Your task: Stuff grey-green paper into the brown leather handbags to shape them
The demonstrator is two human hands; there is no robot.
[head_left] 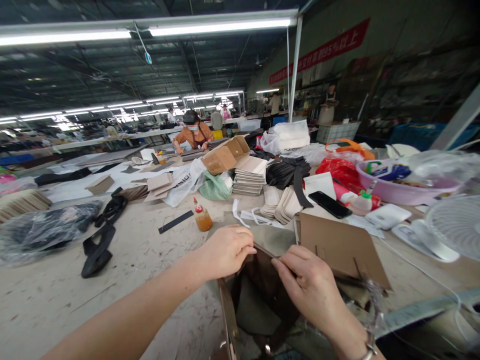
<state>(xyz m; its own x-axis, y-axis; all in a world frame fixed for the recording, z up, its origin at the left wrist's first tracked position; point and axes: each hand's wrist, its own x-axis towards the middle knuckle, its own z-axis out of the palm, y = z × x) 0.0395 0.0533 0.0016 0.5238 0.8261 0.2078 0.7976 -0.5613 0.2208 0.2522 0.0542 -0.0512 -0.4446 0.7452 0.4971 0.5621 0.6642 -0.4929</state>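
Near the table's front edge lies an olive-brown bag [258, 300], its mouth spread toward me and its dark inside showing. My left hand [228, 250] pinches the bag's far rim between thumb and curled fingers. A short way to the right, my right hand [305, 277] grips the same rim, thumb and forefinger pressed together on it. A strip of edge runs taut between both hands. Beyond the left hand stands a glue bottle [203, 216] with amber liquid and a red tip. A brown board panel [341, 247] lies beside the right hand.
A black strip [176, 222] and black straps [99, 245] lie on the left. Stacked beige pieces [249, 180], a phone [330, 205], a purple basin [408, 190] and a white fan [455, 225] fill the right side. Across the table a person [194, 132] works.
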